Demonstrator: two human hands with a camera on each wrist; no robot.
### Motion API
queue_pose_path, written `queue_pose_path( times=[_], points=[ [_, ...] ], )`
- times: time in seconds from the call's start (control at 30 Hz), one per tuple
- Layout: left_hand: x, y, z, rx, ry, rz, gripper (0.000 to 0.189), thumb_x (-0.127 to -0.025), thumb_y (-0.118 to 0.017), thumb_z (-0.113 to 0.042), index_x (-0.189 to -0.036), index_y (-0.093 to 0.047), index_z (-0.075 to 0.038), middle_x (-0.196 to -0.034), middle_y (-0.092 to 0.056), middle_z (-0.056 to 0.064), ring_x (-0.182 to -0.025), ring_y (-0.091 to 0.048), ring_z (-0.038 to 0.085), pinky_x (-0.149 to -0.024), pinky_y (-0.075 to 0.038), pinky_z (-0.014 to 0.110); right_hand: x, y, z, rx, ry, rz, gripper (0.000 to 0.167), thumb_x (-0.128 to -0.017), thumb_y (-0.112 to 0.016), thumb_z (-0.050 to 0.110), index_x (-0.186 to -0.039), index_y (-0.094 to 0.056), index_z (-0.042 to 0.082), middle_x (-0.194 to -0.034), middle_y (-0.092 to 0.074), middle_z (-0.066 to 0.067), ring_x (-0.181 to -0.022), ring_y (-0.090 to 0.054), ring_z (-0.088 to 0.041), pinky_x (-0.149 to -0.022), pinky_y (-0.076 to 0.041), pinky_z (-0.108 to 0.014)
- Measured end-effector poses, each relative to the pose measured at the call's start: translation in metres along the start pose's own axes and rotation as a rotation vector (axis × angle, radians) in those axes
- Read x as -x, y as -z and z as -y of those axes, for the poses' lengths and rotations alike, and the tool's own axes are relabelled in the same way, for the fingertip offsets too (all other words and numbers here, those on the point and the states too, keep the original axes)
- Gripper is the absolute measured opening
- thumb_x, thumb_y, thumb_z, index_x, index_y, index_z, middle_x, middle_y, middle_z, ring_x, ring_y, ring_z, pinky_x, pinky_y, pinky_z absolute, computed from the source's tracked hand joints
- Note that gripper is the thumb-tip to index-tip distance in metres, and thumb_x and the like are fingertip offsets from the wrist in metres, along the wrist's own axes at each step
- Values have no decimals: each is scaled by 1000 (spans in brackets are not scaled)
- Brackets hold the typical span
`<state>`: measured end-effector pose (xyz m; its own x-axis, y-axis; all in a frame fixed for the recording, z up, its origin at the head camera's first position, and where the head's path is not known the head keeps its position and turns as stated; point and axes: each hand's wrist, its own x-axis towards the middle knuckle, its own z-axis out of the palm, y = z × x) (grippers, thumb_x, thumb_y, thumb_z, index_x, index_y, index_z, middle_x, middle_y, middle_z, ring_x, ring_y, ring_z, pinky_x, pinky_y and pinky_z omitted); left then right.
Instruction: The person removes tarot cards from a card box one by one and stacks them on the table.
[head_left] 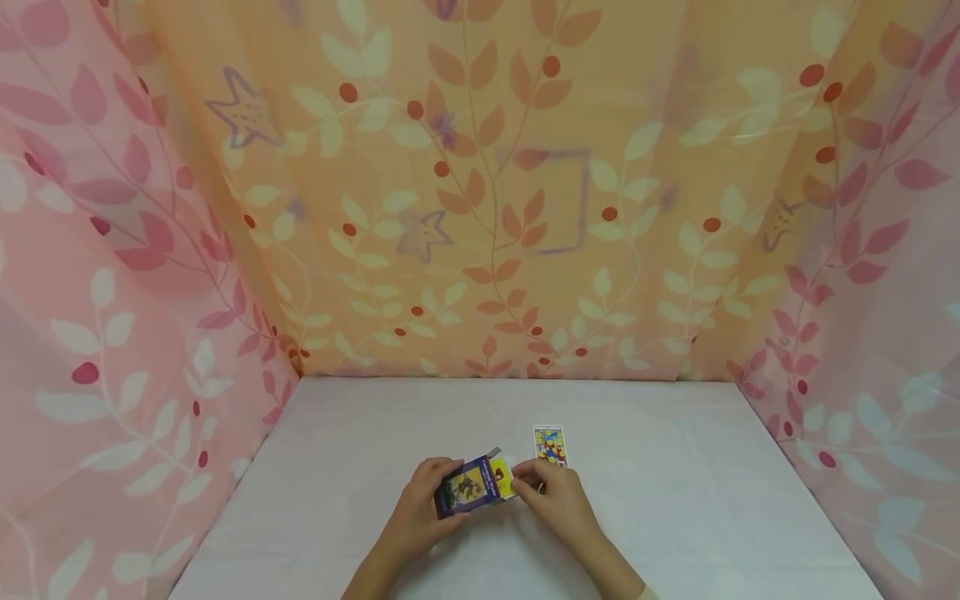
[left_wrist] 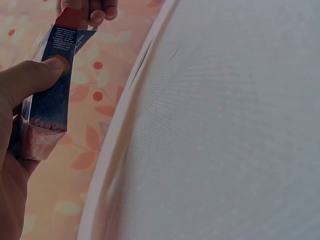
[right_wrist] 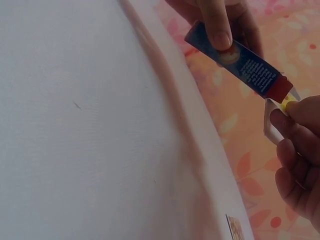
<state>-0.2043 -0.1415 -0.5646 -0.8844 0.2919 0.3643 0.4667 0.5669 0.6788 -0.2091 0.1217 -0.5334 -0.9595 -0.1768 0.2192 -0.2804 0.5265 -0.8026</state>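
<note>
"White desk, head view: what's around?"
"Floral curtains; a loose card, its near end hidden by the right grip, which pinches a yellow card partly out of the tilted blue box. The left grip clasps that above the desk."
"Left wrist?"
"The thumb covers part of the box's narrow side."
"Right wrist?"
"The right grip hides most of the yellow card beside a red flap."

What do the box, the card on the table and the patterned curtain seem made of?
The box seems printed cardboard: crisp edges, a red flap; the crinkled shine at one end suggests clear film. The card seems thin printed paper, lying flat, white-bordered; finish unclear. The curtain, faintly shiny with soft folds, could be cloth or plastic.
</note>
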Motion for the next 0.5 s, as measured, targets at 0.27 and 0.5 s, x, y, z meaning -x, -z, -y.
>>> queue_pose_path(
  times=[0.27, 0.5],
  points=[
    [3, -2, 2, -10, 19, -11, 79, -74, -93, -29, -144, -56, -22, -136, -53, -9, -124, -55, 13, -105, -51, 46, -1, -1, -2, -27, -14, 0, 12, -92, -77, 24, -101, -76, 17, -82, -73, 12, -70, -62, -3, -62, -53, -21],
    [3, 1, 3, 9, 32, -17, 80, -74, -93, -28, -144, -56, -23, -137, -52, -11, -125, -54, 12, -106, -51, 45, 1, 0, 2, -37, 19, -71, 10, -90, -78, 17, -100, -76, 19, -79, -72, 14, -68, -61, -2, -62, -52, -21]
  ],
)
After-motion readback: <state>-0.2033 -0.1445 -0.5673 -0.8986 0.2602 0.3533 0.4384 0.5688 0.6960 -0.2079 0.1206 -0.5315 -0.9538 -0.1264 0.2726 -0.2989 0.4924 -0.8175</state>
